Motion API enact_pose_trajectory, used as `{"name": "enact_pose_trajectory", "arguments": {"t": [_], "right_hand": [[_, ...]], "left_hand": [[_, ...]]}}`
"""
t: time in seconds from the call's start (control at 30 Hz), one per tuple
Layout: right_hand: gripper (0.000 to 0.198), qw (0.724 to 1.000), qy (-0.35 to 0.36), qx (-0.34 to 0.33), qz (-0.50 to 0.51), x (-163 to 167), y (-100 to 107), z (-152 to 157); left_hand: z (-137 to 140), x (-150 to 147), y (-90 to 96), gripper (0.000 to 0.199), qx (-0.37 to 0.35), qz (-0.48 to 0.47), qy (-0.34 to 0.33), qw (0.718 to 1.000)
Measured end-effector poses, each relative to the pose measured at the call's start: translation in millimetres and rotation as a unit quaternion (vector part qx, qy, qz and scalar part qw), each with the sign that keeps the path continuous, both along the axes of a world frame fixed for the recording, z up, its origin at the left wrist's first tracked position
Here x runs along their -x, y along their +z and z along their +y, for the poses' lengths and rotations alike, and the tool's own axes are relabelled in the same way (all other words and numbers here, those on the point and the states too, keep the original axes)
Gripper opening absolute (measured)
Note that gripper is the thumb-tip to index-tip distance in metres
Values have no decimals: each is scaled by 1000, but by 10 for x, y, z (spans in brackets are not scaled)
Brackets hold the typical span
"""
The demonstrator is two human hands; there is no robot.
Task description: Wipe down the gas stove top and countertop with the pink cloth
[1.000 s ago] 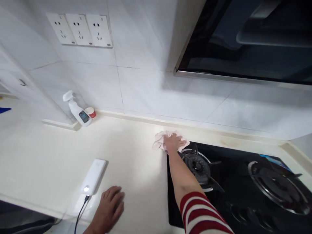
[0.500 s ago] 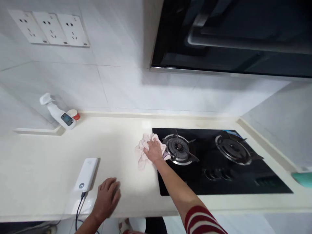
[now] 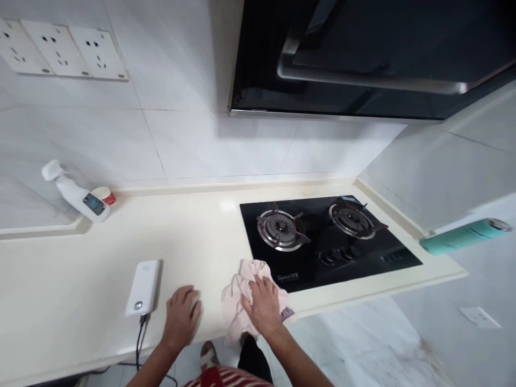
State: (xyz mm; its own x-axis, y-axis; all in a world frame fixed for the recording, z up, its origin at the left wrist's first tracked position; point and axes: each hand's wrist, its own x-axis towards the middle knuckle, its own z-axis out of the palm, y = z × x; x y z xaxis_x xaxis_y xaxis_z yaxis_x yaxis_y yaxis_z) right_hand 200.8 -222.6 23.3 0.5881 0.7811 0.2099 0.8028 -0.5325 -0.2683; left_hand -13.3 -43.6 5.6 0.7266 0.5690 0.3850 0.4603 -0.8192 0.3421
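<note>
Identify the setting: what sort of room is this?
Most likely a home kitchen: a black two-burner gas hob set into a pale countertop, with what looks like a range hood above it.

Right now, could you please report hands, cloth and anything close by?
Right hand on cloth. Cloth at near left corner of the stove. Left hand on counter, empty. Power bank left of it.
</note>
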Motion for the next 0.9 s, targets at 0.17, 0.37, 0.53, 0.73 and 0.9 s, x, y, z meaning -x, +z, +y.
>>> {"name": "enact_pose_trajectory", "arguments": {"t": [0.17, 0.37, 0.53, 0.73, 0.9], "right_hand": [[30, 995, 18, -85, 52, 124, -76, -347], [33, 896, -110, -232, 363, 110, 132, -105], [51, 749, -78, -319, 575, -176, 314, 130], [50, 914, -210, -280, 204, -667, 174, -96], [50, 989, -72, -70, 105, -112, 179, 86]], "left_hand": [[-21, -2, 23, 21, 26, 1, -2, 1000], [-31, 1, 18, 21, 31, -5, -3, 999], [-34, 5, 3, 21, 29, -1, -2, 1000], [-51, 4, 16, 21, 26, 0, 1, 1000], [-48, 5, 5, 21, 32, 3, 0, 999]]}}
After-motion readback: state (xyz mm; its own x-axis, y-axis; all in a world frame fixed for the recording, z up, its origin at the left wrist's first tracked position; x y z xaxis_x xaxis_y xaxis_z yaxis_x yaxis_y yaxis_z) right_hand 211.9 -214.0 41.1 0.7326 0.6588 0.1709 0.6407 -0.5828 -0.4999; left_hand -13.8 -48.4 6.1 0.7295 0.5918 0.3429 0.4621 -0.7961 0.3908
